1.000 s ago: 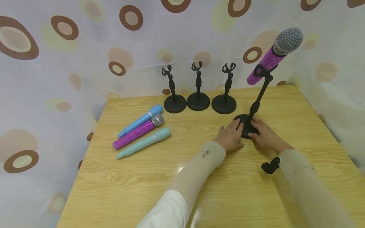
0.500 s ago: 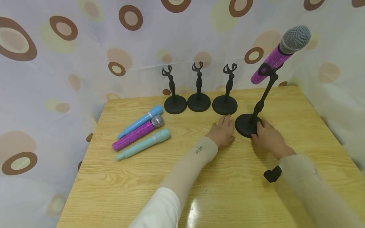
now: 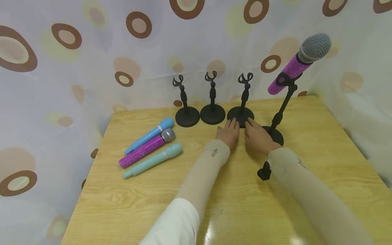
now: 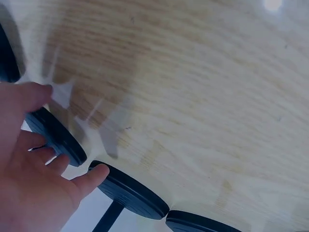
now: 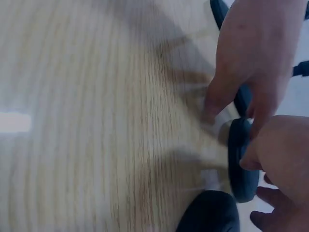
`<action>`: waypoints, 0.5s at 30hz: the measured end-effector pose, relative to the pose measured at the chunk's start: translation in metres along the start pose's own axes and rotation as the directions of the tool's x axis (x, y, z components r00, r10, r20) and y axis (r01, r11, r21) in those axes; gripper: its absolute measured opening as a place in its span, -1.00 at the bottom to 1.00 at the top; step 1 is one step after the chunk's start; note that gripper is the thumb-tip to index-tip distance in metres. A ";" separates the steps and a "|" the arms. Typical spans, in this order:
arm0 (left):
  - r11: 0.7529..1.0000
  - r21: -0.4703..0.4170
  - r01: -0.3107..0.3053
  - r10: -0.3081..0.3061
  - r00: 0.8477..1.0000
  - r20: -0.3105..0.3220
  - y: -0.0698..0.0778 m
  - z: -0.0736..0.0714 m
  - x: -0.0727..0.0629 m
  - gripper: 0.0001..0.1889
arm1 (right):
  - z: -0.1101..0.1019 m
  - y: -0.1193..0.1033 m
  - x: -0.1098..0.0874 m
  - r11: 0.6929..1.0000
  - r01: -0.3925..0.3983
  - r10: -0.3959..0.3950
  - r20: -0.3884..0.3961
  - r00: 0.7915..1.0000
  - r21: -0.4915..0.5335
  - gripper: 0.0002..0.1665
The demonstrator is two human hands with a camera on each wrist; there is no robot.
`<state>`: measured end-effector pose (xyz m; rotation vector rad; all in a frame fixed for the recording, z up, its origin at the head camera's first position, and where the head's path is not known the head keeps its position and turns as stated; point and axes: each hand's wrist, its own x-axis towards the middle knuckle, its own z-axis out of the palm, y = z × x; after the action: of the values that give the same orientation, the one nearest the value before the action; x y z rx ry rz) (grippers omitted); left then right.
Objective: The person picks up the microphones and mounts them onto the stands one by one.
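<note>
Four Black Desk Stands, Four Microphones, Two Hands at the Third Base

Far left, on the wooden table (image 3: 153,204): a blue microphone (image 3: 147,136), a purple glitter microphone (image 3: 144,150) and a mint microphone (image 3: 153,162) are lying on a slant, close together.

Next, towards the back: the first stand (image 3: 187,118) and the second stand (image 3: 212,115) are standing upright, round-based, clips vacant.

Left hand (image 3: 229,133): lying palm down, fingers extended and holding nothing, its fingertips meeting the front rim of the neighbouring base. Whether it is pressing, I cannot tell.

Third stand (image 3: 241,114): standing upright between the hands, just beside the second, its clip vacant. Judged by looks, the broad disc is carrying most of the weight and the thin stem is stiff. The smooth rim may be slipping a little under dry fingers. Best hold: both sides of the disc, low down; the open clip is looking the most breakable part.

Right hand (image 3: 258,137): reaching to the disc's right front, fingers mostly straight, gripping nothing that I can see.

Far right: the fourth stand (image 3: 277,118) is bearing a mounted purple microphone (image 3: 292,69), tilted head-up and probably making it top-heavy.
</note>
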<state>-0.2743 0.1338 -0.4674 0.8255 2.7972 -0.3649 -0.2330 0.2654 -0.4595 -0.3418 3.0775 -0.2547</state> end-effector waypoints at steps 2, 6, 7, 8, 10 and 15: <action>1.000 0.003 0.009 -0.009 1.000 0.001 0.001 0.002 0.001 -0.39 | 0.005 -0.001 0.004 1.000 -0.021 0.021 0.020 1.000 -0.002 -0.38; 1.000 -0.018 0.002 -0.002 1.000 -0.015 0.000 0.004 -0.001 -0.40 | 0.018 0.000 0.008 0.997 -0.077 0.078 0.055 0.995 -0.026 -0.31; 1.000 -0.025 -0.002 0.002 1.000 -0.021 -0.001 0.005 -0.001 -0.40 | 0.021 0.001 0.008 0.996 -0.084 0.086 0.056 0.995 -0.035 -0.31; 0.999 -0.033 -0.007 0.006 1.000 -0.029 -0.002 0.005 -0.001 -0.41 | 0.021 0.001 0.010 0.995 -0.086 0.089 0.056 0.994 -0.045 -0.31; 0.999 -0.045 -0.016 0.014 0.999 -0.033 -0.004 0.004 -0.001 -0.40 | 0.021 0.001 0.013 0.996 -0.078 0.080 0.043 0.996 -0.049 -0.31; 0.998 -0.056 -0.005 0.005 1.000 -0.003 -0.006 0.001 0.002 -0.37 | 0.022 0.007 0.023 0.996 -0.090 0.089 0.074 0.993 0.015 -0.28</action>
<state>-0.2791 0.1300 -0.4684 0.8210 2.7943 -0.2834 -0.2557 0.2631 -0.4828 -0.2068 3.0068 -0.2615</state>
